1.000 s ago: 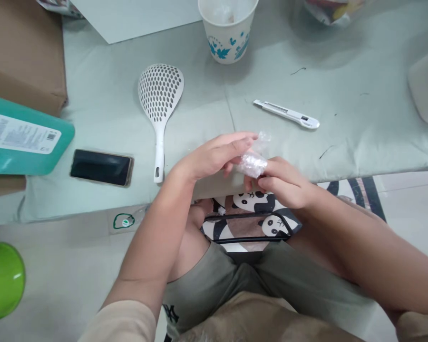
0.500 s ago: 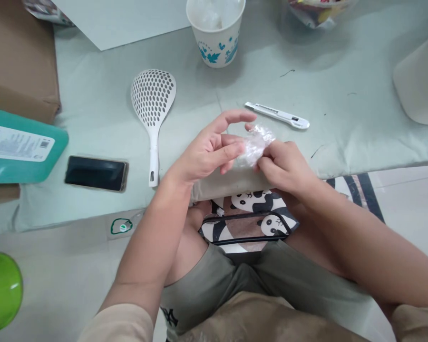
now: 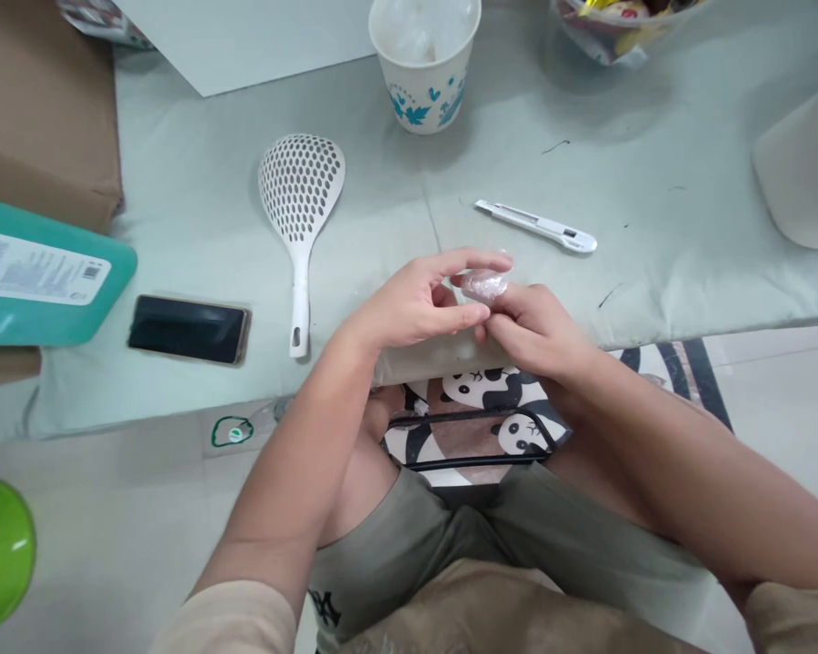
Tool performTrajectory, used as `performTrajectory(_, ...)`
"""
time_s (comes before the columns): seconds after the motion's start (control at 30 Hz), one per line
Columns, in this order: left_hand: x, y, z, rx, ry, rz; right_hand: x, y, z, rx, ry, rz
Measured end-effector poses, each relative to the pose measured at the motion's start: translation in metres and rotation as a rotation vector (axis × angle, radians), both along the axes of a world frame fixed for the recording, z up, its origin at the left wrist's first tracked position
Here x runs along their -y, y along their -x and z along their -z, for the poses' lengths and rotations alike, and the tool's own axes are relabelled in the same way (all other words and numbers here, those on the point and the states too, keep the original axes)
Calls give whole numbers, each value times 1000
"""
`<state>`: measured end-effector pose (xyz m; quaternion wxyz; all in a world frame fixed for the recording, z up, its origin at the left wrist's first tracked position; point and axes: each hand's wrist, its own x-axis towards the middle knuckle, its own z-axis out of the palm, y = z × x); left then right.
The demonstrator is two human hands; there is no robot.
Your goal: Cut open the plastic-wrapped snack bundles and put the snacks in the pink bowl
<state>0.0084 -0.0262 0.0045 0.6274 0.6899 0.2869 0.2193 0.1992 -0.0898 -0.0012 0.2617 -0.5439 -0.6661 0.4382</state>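
Note:
A small crumpled piece of clear plastic film (image 3: 483, 283) is between my two hands, just above the table's front edge. My right hand (image 3: 538, 329) is closed, with thumb and index finger pinching the film from the right. From the left, the fingers and thumb of my left hand (image 3: 419, 300) curve around the same film; some fingertips are hidden behind it. Beyond the hands lies a white utility knife (image 3: 537, 225), blade end to the left. A white slotted skimmer (image 3: 301, 204) lies left of my left hand, handle towards me.
A patterned paper cup (image 3: 426, 95) holding clear plastic stands at the back. Around it are a white board (image 3: 259, 41), a clear bowl of wrapped items (image 3: 627, 36) and a white container (image 3: 804, 173). A phone (image 3: 188, 330) and a green bottle (image 3: 47, 272) are on the left.
The film is bunched smaller between my hands. My left hand has moved slightly right and down, its fingers now curved around the film. The view has shifted a little.

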Motion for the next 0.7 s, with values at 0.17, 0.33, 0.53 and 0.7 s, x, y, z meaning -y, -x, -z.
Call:
performTrajectory(0.17, 1, -2, -1, -47, -28, 6, 1, 3, 3, -28, -80, -102)
performTrajectory(0.33, -2, 1, 1, -55, -16, -37, 0, 5, 6, 10, -110, -140)
performTrajectory(0.53, -13, 16, -3, -42, 48, -322, -1, 0, 1, -71, -110, 37)
performTrajectory(0.7, -8, 5, 0, -58, 139, -211, -5, -1, 5, -191, -145, 171)
